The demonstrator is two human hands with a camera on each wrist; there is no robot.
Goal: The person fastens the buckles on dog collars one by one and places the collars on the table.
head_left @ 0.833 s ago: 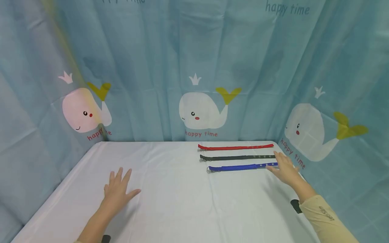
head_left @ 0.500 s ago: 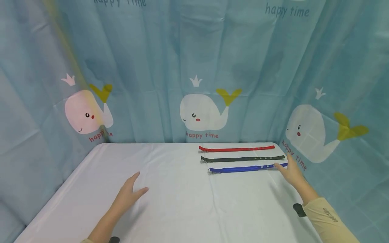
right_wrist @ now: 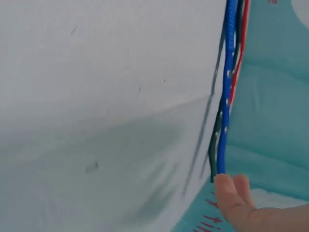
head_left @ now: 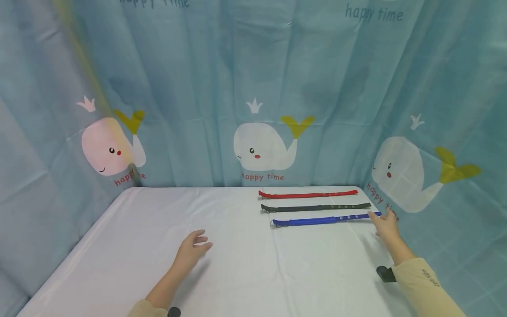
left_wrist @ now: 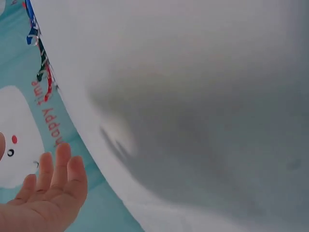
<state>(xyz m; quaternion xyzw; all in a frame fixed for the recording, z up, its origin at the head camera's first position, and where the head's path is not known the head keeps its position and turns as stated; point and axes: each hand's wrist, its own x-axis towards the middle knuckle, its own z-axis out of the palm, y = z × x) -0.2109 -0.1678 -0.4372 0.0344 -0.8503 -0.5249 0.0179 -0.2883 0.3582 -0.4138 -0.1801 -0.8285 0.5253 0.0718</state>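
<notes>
Three pet collars with metal buckles and eyelets lie side by side at the back right of the white table: a red collar (head_left: 306,195) farthest, a dark green collar (head_left: 313,208) in the middle and a blue collar (head_left: 309,221) nearest. My right hand (head_left: 388,229) is at the blue collar's eyelet end, thumb and fingers spread apart around its tip. In the right wrist view its fingertips (right_wrist: 226,182) appear right by that end; whether they touch it is unclear. Over the middle left of the table hovers my left hand (head_left: 189,251), fingers loosely bent, holding nothing.
The white-covered table (head_left: 237,273) is enclosed at the back and sides by a blue curtain (head_left: 190,88) printed with whales. A dark wrist device (head_left: 386,274) sits below the right sleeve.
My left hand has moved right over the table and its fingers have bent from a wide spread. My right hand has shifted slightly right, towards the blue collar's end. The collars stay put.
</notes>
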